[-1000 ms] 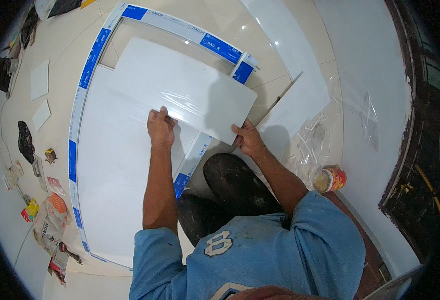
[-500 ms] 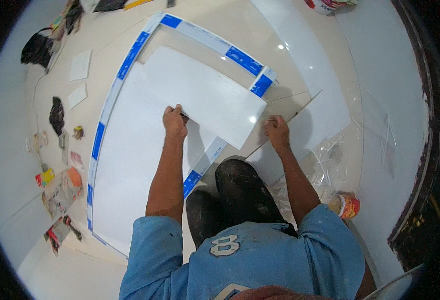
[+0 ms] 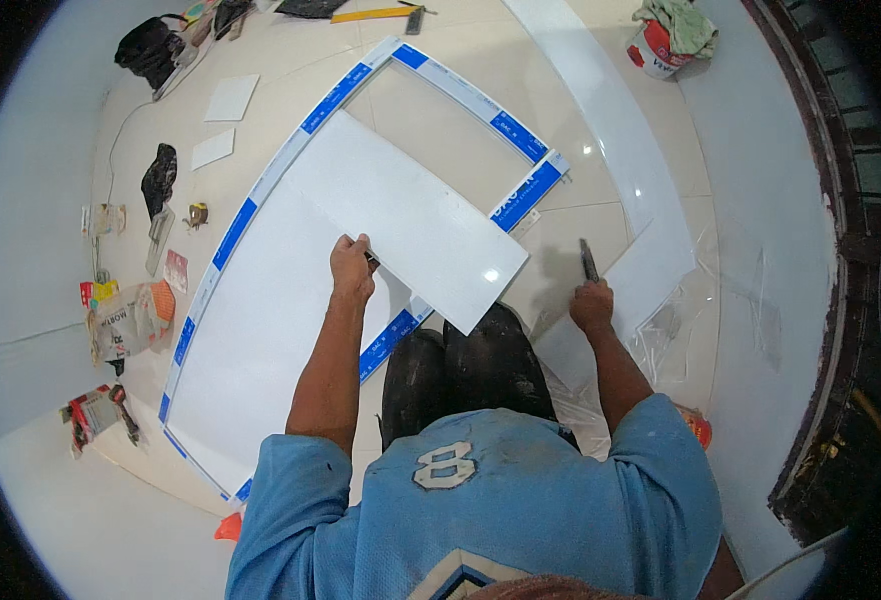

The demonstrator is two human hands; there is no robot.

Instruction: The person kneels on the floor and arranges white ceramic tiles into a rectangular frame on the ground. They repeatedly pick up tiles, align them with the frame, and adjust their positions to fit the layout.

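Observation:
A white rectangular panel slants across a white frame banded with blue film, its near right corner over my knees. My left hand is closed on the panel's near edge, thumb on top; a small dark thing shows by its fingers, too small to name. Off the panel's right side, my right hand is closed around a dark slim hand tool that points away from me. The tool's exact kind is unclear, and it touches nothing. A larger white sheet lies under the panel, inside the frame.
Clear plastic wrap and a white strip lie on the right. A cloth-topped bucket stands far right by the wall. Bags, two white offcuts and small tools are scattered left. A yellow-handled square lies at the back.
My right hand has moved right and nearer to me, away from the panel's corner, and the dark tool now shows in it. The panel's near corner now overlaps my knees. The whole view has shifted.

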